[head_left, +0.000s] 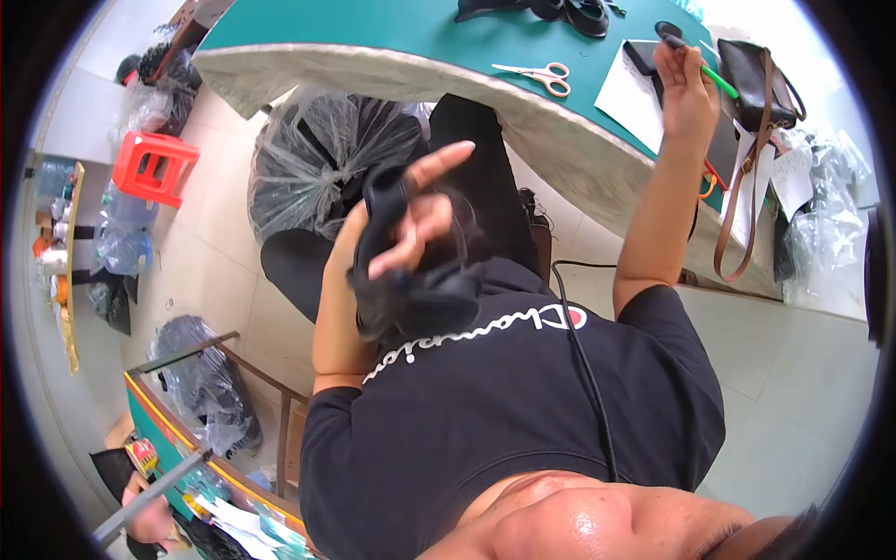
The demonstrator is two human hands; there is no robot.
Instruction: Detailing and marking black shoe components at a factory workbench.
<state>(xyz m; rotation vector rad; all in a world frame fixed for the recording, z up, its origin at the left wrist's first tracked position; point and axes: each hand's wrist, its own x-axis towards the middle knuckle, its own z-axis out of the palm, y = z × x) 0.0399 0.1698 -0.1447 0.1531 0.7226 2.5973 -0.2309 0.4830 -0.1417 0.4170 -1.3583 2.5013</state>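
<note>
My left hand [425, 219] is in front of my chest, with its index finger stretched out and the other fingers curled. Black fabric [406, 303] loops round this hand and hangs below it, blurred by motion; its exact kind is unclear. Far right, over the green table [411, 42], my right hand [688, 93] pinches a small black piece [667, 34] with a rounded end. Beside its fingers a green stick-like thing [720, 82] shows, perhaps a pen; whether it is held I cannot tell. White-handled scissors [541, 77] lie on the table left of this hand.
More black pieces [569, 13] lie at the table's far side. A dark bag [756, 84] with a brown strap and paper sheets [627, 98] are at the right. A large clear plastic bag [322, 168] of black things stands by my legs. A red stool [156, 168] stands left.
</note>
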